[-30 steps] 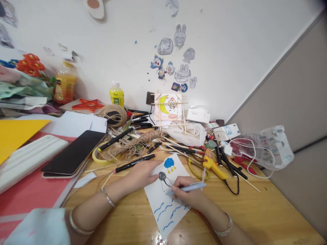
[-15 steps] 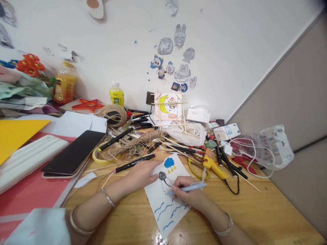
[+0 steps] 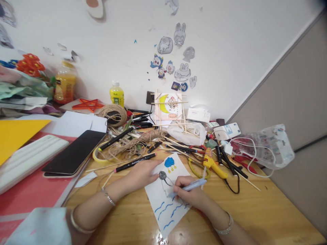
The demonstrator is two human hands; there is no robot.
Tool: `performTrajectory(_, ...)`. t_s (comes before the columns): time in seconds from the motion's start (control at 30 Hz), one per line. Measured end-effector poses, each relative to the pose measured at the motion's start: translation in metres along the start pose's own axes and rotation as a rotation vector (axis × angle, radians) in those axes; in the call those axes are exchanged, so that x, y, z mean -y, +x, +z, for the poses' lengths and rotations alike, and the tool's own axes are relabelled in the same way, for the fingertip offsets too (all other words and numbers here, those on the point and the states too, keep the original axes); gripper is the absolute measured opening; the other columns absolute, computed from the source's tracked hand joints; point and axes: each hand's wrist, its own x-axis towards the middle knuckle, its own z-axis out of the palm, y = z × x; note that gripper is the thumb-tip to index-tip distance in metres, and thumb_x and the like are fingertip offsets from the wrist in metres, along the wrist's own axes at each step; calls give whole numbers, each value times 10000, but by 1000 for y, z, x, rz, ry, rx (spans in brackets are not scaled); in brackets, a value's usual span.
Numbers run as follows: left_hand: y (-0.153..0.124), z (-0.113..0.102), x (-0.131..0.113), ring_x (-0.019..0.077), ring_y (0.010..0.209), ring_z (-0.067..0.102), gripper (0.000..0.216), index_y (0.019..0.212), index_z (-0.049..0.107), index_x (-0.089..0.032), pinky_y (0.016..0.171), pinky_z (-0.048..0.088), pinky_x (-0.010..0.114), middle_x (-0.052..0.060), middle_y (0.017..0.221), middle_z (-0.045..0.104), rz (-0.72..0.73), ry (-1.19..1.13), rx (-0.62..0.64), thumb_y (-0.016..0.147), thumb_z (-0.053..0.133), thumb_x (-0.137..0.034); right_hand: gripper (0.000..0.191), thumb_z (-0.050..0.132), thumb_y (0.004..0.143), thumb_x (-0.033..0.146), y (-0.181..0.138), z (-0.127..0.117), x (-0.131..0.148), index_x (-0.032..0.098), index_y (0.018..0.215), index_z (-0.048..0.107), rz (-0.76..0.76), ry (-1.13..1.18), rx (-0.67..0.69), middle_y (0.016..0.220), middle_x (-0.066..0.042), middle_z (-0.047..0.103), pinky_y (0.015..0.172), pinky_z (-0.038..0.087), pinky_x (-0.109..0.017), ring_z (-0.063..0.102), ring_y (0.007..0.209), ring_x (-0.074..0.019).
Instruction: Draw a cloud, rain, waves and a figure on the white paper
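Observation:
A white sheet of paper (image 3: 159, 219) lies slanted on the wooden table. Drawn on it are a blue cloud with hanging yellow stars, a dark round head with thin body lines, and blue waves. My right hand (image 3: 190, 194) grips a light blue pen (image 3: 195, 184), its tip down at the figure's lower lines. The fingers partly cover the drawing there. Flat on the sheet's upper left edge rests my left hand (image 3: 141, 174), fingers stretched out and holding nothing. Just above it lies a black marker (image 3: 135, 162) with a pink end.
Twine (image 3: 150, 136), sticks and markers crowd the table behind the paper. A yellow glue gun (image 3: 214, 165) and yellow-handled scissors (image 3: 196, 172) lie right. A tablet (image 3: 74, 153) and white keyboard (image 3: 33, 160) sit left. Bottles (image 3: 117, 94) and a stick frame (image 3: 170, 105) stand by the wall.
The pen in my right hand has shifted slightly and tilted more steeply, with a bit more line showing at the figure's lower part. My left hand stays in place.

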Motion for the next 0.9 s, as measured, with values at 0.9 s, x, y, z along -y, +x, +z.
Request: performTrajectory(0.9, 0, -2, -2, 261, 1133, 594, 518, 1331, 504, -235, 954, 443, 346, 49, 1270, 625, -1, 3, 1, 814, 536, -239, 235, 575, 693, 335, 4, -6, -15, 201, 526, 478, 80, 313, -204, 484, 39, 506, 388, 335, -190, 446, 411, -88)
